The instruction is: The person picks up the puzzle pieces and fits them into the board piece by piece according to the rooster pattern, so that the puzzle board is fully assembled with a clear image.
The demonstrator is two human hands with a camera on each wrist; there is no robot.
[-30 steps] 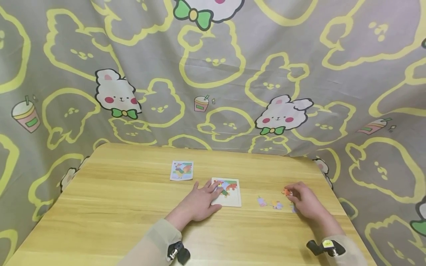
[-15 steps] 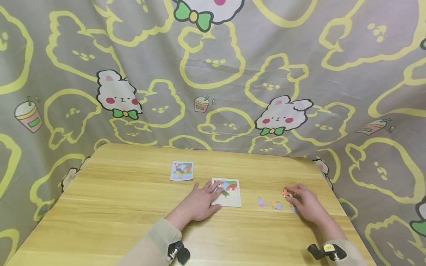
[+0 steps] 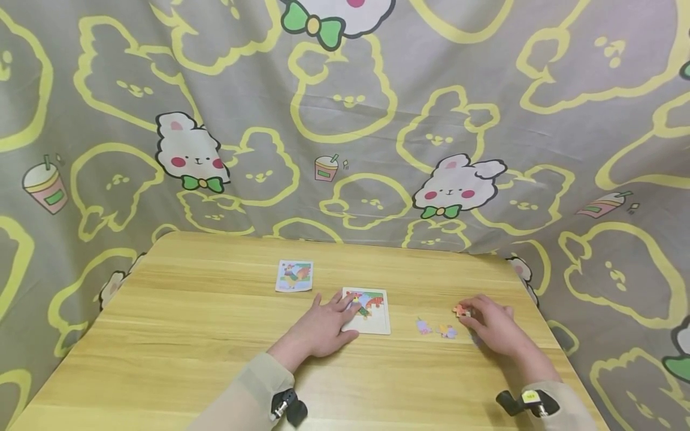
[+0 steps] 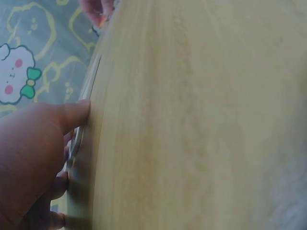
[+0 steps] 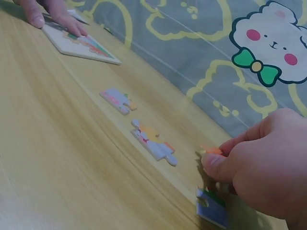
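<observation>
My left hand [image 3: 326, 328] lies flat with fingers spread over the left side of a white puzzle tray [image 3: 380, 326], partly covering the rooster picture in its upper part. In the left wrist view, the thumb [image 4: 76, 114] touches the tray's near edge. Off to the right, my right hand [image 3: 497, 326] pinches an orange puzzle piece [image 5: 211, 150] between thumb and fingers, low over the table. Just below that hand lies a blue-green piece [image 5: 211, 208], mostly hidden in the head view. A lilac piece [image 3: 423, 326] and a yellow-and-lilac piece [image 3: 447, 331] lie between tray and right hand.
A small card with a printed rooster [image 3: 294, 276] lies behind and left of the tray. The wooden table [image 3: 178, 335] ends at a grey curtain [image 3: 372, 120] with bears and rabbits, close along its back and sides.
My right hand has shifted very slightly, and the orange piece in its fingertips has turned and moved a little to the left. My left hand stays where it was on the tray.
</observation>
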